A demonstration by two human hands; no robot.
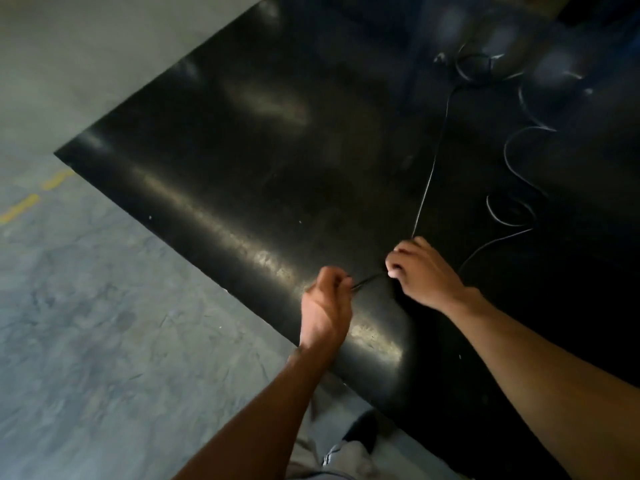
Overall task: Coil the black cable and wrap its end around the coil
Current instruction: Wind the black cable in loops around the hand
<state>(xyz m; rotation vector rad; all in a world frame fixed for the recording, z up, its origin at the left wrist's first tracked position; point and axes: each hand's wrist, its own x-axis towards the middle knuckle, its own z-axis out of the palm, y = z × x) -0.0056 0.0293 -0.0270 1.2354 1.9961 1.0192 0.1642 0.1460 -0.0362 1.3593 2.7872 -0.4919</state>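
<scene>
head view, 2 bare forearms reaching forward over the near corner of a black desk [214, 140]. left hand [327, 306]: knuckles up, fingers curled closed, pinching a short length of the black cable [427, 188] at its fingertips. right hand [420, 271]: back of hand toward the camera, fingers folded closed around the same cable, set just beside and slightly ahead of the left. a short taut span of cable joins the 2 hands. from the right hand 1 strand runs straight away across the desk toward a small loop at the far side; another strand trails right in loose curves lying on the desk. grey floor [104, 341] lies to the left.
</scene>
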